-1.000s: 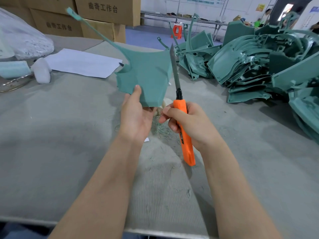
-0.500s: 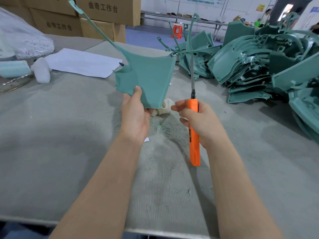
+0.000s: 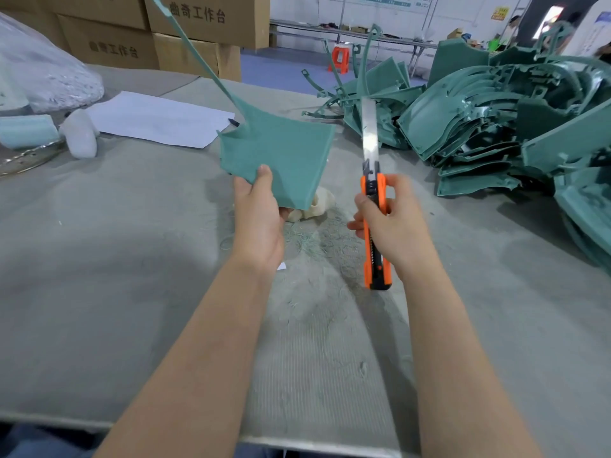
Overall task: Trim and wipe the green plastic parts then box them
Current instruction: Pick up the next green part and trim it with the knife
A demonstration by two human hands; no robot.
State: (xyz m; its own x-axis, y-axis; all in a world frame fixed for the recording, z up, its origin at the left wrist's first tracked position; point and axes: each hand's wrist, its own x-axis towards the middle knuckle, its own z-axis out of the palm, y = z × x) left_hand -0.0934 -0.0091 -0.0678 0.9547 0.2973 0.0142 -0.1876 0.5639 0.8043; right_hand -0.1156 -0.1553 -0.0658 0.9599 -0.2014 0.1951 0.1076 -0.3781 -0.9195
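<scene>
Behind & L of the held green part: at least 4 cardboard boxes, stacked, shut, contents unseen. 1 paper sheet lies on the bench just L of the part. L hand, arm stretched fwd: its grip pinches the part's near corner, thumb on top, part tilted above the bench. R of the part, R hand: grip wrapped round 1 orange knife, blade up, not touching the part. Further R: pile of green parts, too tangled to count.

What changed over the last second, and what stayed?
The right hand drew the utility knife rightward, off the green part; its blade now stands clear. The left hand turned the part a little. Both hands kept their holds; the pile of parts stayed put.
</scene>
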